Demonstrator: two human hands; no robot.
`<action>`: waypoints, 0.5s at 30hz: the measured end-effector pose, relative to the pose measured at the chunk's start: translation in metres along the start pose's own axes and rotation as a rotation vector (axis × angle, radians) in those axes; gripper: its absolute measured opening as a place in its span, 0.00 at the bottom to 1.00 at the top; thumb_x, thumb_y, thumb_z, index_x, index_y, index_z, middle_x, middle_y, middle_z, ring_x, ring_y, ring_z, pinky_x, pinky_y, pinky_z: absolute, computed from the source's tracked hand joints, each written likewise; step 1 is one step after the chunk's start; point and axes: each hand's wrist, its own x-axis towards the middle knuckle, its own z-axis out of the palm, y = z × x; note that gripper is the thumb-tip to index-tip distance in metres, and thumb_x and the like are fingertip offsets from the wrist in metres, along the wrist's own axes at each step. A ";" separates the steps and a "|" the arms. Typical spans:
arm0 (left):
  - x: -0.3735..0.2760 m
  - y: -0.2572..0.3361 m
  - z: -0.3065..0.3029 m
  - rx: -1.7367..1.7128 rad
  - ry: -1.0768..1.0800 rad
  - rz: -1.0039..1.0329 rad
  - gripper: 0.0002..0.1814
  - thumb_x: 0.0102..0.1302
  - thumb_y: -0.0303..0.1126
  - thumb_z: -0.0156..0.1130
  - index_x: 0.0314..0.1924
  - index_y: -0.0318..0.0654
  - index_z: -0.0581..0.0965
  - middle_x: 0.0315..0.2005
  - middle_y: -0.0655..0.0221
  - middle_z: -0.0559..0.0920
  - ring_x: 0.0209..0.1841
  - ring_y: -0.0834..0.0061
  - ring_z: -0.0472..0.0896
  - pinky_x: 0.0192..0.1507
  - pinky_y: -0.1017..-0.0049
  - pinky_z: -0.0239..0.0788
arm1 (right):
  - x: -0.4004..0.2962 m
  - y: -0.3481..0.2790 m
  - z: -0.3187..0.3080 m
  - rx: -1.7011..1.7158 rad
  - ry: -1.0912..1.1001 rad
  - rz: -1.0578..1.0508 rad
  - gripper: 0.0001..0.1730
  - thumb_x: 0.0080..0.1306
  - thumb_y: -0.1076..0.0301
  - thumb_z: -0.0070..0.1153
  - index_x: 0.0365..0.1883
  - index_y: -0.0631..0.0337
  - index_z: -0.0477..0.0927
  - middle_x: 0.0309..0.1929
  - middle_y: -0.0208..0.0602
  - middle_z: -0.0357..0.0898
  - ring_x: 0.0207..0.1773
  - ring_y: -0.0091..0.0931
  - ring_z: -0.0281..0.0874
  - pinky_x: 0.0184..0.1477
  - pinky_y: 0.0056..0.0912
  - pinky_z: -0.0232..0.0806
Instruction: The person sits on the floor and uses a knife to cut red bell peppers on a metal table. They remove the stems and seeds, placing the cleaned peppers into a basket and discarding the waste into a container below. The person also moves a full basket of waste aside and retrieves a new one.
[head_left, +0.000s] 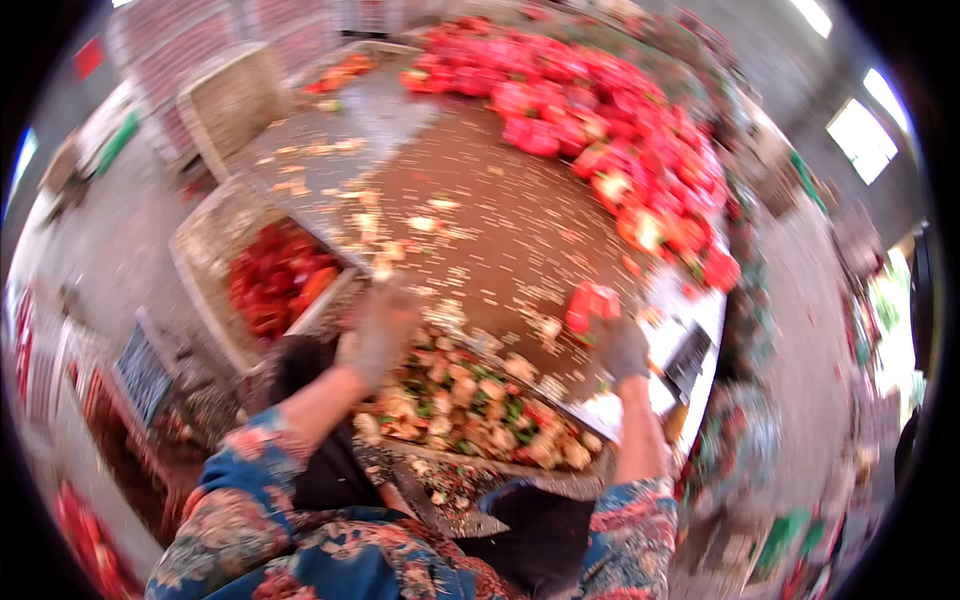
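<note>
My right hand (624, 349) is at the right front of the table (480, 195), its fingers on a red bell pepper (589, 306). My left hand (384, 330) is blurred above the table's front left edge, and I cannot tell whether its fingers hold anything. Below and between the hands sits a box of pale pepper cores and green stems (480, 405). To the left, a light-coloured crate (206, 274) holds red pepper pieces (274, 281). A large heap of red bell peppers (570, 97) covers the table's far and right side.
Seeds and pale scraps (375, 232) are strewn over the tabletop. A dark flat object (688, 361) lies near the right edge. An upright pale crate (232, 97) stands at the far left. Net sacks (739, 427) line the right side. Scraps litter the floor underneath.
</note>
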 end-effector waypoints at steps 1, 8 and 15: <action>0.002 0.001 0.020 0.169 -0.108 0.054 0.18 0.63 0.35 0.57 0.52 0.38 0.72 0.36 0.66 0.79 0.34 0.76 0.77 0.35 0.77 0.70 | 0.001 0.010 -0.002 0.157 -0.070 0.031 0.23 0.60 0.50 0.50 0.21 0.63 0.78 0.15 0.43 0.73 0.18 0.37 0.74 0.24 0.38 0.66; 0.019 0.021 0.086 0.403 -0.415 -0.040 0.28 0.62 0.41 0.55 0.60 0.40 0.64 0.45 0.52 0.78 0.46 0.63 0.78 0.51 0.67 0.67 | -0.036 -0.051 0.002 0.396 -0.235 -0.175 0.17 0.55 0.63 0.51 0.37 0.68 0.79 0.19 0.47 0.76 0.25 0.31 0.76 0.30 0.34 0.65; 0.011 0.010 0.108 0.274 -0.420 0.000 0.29 0.56 0.28 0.51 0.61 0.47 0.65 0.46 0.52 0.78 0.40 0.59 0.80 0.44 0.65 0.71 | -0.059 -0.061 -0.019 0.484 -0.293 -0.070 0.15 0.56 0.65 0.53 0.37 0.67 0.77 0.26 0.44 0.78 0.28 0.29 0.77 0.32 0.33 0.68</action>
